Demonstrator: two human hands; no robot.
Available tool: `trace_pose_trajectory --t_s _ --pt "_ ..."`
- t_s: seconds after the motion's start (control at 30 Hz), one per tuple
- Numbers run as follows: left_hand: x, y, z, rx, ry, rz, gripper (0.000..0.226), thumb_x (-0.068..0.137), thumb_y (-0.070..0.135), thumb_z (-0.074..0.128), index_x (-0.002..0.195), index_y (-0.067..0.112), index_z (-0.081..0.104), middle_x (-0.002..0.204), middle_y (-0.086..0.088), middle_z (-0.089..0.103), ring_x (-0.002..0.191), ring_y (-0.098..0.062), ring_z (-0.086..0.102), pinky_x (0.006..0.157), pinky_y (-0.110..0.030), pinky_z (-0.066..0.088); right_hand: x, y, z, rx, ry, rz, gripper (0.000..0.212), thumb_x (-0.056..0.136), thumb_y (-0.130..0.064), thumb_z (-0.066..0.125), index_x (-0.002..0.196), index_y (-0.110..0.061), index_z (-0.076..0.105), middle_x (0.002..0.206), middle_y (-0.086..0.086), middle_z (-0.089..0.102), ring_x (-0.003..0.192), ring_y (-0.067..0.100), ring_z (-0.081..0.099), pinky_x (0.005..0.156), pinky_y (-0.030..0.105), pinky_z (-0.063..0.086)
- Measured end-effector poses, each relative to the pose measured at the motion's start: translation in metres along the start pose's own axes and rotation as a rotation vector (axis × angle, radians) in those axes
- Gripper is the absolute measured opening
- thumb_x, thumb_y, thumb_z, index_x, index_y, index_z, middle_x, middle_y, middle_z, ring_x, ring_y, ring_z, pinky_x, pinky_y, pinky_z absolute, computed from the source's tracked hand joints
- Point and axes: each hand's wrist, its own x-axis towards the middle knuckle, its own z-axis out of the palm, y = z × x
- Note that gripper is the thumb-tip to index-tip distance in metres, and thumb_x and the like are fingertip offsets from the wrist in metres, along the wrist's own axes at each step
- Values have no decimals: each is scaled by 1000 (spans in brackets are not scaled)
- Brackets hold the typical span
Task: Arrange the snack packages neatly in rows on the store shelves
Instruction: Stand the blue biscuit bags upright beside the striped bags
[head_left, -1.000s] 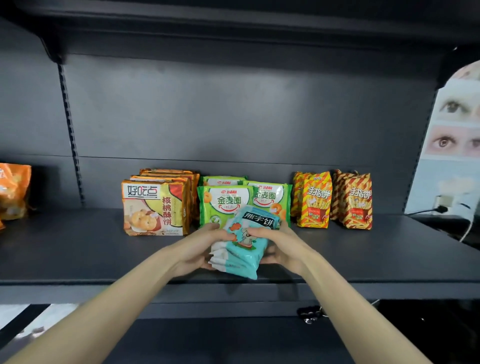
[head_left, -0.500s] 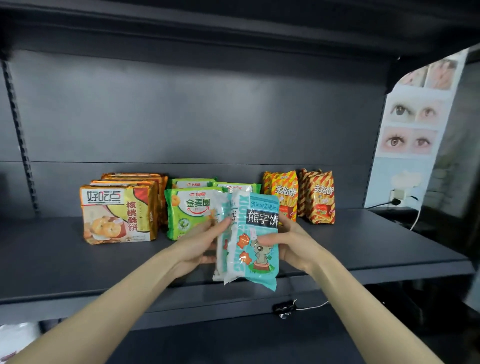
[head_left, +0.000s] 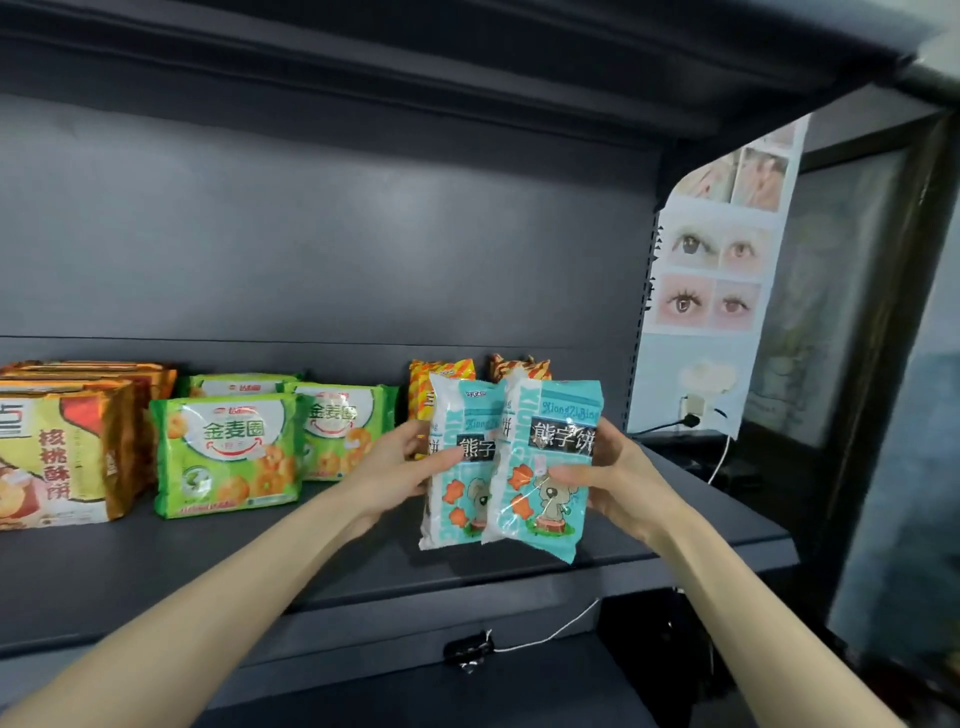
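I hold a small stack of teal snack bags upright above the dark shelf (head_left: 675, 525), right of its middle. My left hand (head_left: 400, 467) grips the rear teal bag (head_left: 457, 467) at its left edge. My right hand (head_left: 610, 478) grips the front teal bag (head_left: 545, 467) at its right edge, thumb across its face. The two bags overlap and fan slightly apart. Behind them stand two orange striped bags (head_left: 441, 371), mostly hidden. Left of those stand green cracker packs (head_left: 228, 452) in rows, and yellow-orange biscuit packs (head_left: 57, 452) at the far left.
The shelf's right part, past the striped bags, is bare up to the upright (head_left: 644, 312). A poster (head_left: 717, 270) hangs beyond the shelf end, with a plug and cable (head_left: 691, 421) beneath. A white cord (head_left: 545, 631) dangles under the shelf lip. Another shelf (head_left: 467, 62) overhangs above.
The teal bags went from lying tilted low on the shelf to upright, and moved right, now in front of the striped bags. They have fanned apart. The view swung right.
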Motion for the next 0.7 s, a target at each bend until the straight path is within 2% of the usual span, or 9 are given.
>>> trace_pose_trajectory --t_s 0.1,0.2,0.27,0.37,0.43,0.5,0.63,0.7 --pt "23 8 42 16 3 -2 45 84 17 68 124 17 48 115 0 62 100 -12 64 85 -36 55 -2 -11 -44 1 44 -34 64 55 -5 80 114 -17 59 117 9 66 96 29 69 69 41 57" --pt "45 16 81 32 2 5 52 83 9 67 125 16 38 109 1 62 93 -10 64 74 -33 58 -3 -19 -86 -37 73 -52 65 54 -4 78 115 -16 58 116 9 65 95 26 70 68 39 58" --pt "60 18 103 33 -12 6 63 82 3 68 128 24 31 110 1 63 92 -11 65 71 -35 58 -4 -22 -113 -72 92 -51 63 55 -2 77 114 -16 59 115 9 66 94 26 70 70 40 58" --pt "85 20 133 36 -64 -16 77 82 4 68 138 36 26 107 9 66 94 -12 66 80 -42 56 -2 -24 -149 -132 115 -57 57 62 5 75 113 -17 59 114 9 68 96 30 69 79 47 57" --pt "101 22 150 19 -67 -34 72 84 11 67 140 36 29 113 8 66 97 -14 67 86 -45 54 3 -25 -169 -159 143 -59 53 68 10 73 112 -18 60 112 8 68 95 30 70 79 46 58" --pt "118 26 165 10 -51 -26 61 87 18 65 137 36 35 117 7 65 98 -15 67 85 -45 54 11 -25 -187 -167 156 -63 51 70 9 73 111 -19 60 112 7 68 95 30 69 79 47 57" --pt "147 36 181 121 -56 37 45 91 24 60 131 30 40 119 5 64 95 -11 67 70 -36 59 31 -23 -210 -202 174 -78 51 70 7 74 110 -21 60 110 7 68 96 31 69 82 49 56" --pt "167 42 186 181 -35 87 39 90 23 60 125 27 45 113 6 64 94 -11 67 71 -36 60 45 -22 -223 -207 183 -82 52 70 7 74 112 -20 60 111 8 67 92 30 70 80 48 57"
